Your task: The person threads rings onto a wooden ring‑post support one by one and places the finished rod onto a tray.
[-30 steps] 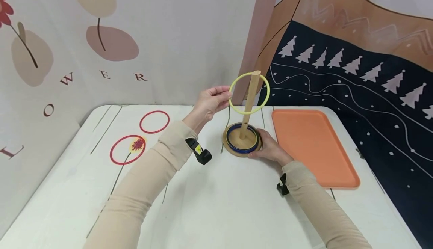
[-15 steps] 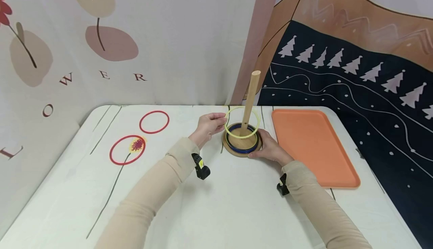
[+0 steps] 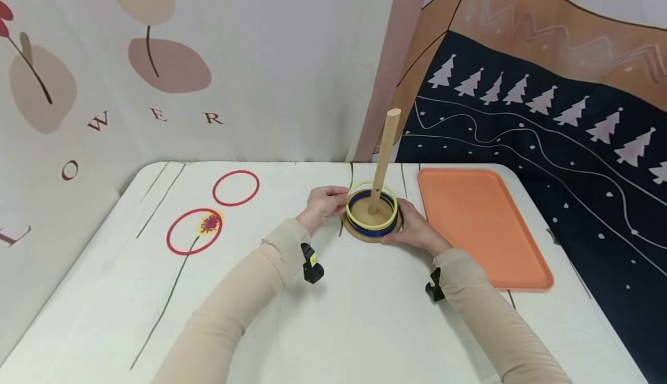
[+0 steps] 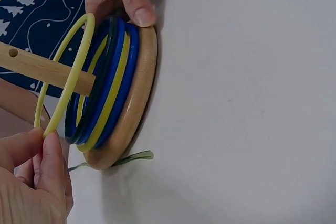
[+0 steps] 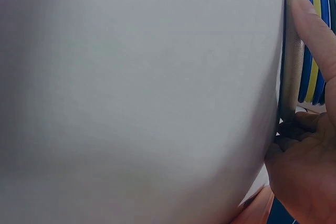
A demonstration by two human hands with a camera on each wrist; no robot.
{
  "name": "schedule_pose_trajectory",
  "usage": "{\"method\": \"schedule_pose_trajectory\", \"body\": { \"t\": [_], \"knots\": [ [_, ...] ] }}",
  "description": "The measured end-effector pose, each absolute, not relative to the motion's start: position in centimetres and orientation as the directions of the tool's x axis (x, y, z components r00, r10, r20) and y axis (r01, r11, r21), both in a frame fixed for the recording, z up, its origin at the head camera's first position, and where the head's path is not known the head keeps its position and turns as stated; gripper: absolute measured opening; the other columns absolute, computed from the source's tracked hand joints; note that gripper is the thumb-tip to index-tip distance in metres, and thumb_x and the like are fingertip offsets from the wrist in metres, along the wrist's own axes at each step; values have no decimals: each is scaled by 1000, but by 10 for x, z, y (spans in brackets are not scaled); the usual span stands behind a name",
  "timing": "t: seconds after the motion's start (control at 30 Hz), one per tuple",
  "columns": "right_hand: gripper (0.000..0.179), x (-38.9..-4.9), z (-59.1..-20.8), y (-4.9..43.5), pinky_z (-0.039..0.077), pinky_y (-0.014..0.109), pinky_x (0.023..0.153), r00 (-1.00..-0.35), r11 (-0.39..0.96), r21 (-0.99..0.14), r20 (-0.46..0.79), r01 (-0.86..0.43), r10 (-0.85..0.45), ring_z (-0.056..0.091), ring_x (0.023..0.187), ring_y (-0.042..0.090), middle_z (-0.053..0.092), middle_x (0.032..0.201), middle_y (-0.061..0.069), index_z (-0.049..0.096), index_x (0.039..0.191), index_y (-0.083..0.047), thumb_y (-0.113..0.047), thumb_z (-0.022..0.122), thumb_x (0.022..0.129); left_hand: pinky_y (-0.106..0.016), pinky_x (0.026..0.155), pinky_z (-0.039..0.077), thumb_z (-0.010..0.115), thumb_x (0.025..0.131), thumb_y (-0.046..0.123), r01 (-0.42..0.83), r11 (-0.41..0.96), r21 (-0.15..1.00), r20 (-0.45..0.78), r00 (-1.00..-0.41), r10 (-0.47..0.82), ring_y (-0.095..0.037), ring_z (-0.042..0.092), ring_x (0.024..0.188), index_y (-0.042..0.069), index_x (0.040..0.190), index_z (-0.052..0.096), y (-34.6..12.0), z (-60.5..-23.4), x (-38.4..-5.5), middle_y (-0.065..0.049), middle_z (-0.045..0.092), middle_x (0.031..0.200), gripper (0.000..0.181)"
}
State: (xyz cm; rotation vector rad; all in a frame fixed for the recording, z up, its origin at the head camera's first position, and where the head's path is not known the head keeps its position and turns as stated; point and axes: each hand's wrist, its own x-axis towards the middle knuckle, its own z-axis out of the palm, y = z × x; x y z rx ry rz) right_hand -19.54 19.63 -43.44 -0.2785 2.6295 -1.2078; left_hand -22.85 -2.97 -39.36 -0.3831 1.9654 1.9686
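Observation:
My left hand point(image 3: 324, 205) pinches a yellow ring point(image 4: 77, 69) between thumb and fingertips. This ring is threaded around the wooden peg point(image 3: 385, 152) and hangs tilted just above the stacked rings. Below it, several blue, yellow and dark rings lie piled on the round wooden base point(image 4: 146, 72); a blue ring point(image 4: 134, 40) is lowest. My right hand point(image 3: 418, 232) grips the base's right side, its thumb point(image 5: 315, 35) on the rim in the right wrist view. Its other fingers are partly hidden behind the stand.
Two red rings lie flat at the left, one nearer red ring point(image 3: 189, 253) and one farther red ring point(image 3: 236, 205). An orange tray point(image 3: 484, 227) sits right of the stand. A patterned cloth wall point(image 3: 292, 71) rises behind the white table point(image 3: 333, 326).
My left hand has lowered the yellow ring from the peg's top down to just over the stack. The right hand stays on the base.

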Motion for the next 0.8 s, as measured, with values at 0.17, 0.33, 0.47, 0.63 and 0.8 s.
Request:
{"method": "schedule_pose_trajectory", "body": {
  "t": [0.17,0.33,0.47,0.63,0.8],
  "knots": [
    [105,-195,-434,197,17,54,114,-954,633,-770,-129,-76,-271,21,139,38,24,148,23,24,146,-2,-19,87,65,-14,57,51,63,88,3,-404,53,913,-406,-913,46,-7,60,68,1,109,67,-28,-394,-228,-10,68,100,21],
    [104,-196,-434,197,17,54,114,-954,631,-772,-125,-80,-273,22,138,38,25,149,22,25,146,-2,-19,87,65,-14,58,52,65,87,4,-391,85,917,-395,-918,44,-7,60,67,2,107,67,-27,-395,-229,-7,67,93,20],
    [104,-195,-434,197,17,54,114,-953,638,-765,-124,-84,-275,22,138,38,25,149,23,24,146,-1,-20,87,65,-15,59,53,66,87,4,-379,101,920,-384,-922,42,-7,59,67,1,105,68,-26,-396,-229,-4,64,88,19],
    [105,-196,-435,198,17,54,114,-954,650,-754,-122,-90,-272,23,138,39,25,148,23,24,146,-1,-22,87,65,-15,60,53,66,86,3,-356,132,925,-362,-932,24,-5,58,66,0,103,69,-24,-397,-230,-5,67,88,18],
    [104,-197,-435,197,19,52,114,-955,657,-748,-122,-91,-271,25,137,38,27,147,23,25,145,-1,-20,87,64,-22,67,56,68,85,5,-341,172,924,-348,-937,13,-7,61,69,3,98,71,-22,-402,-233,-8,70,94,14]
  ]
}}
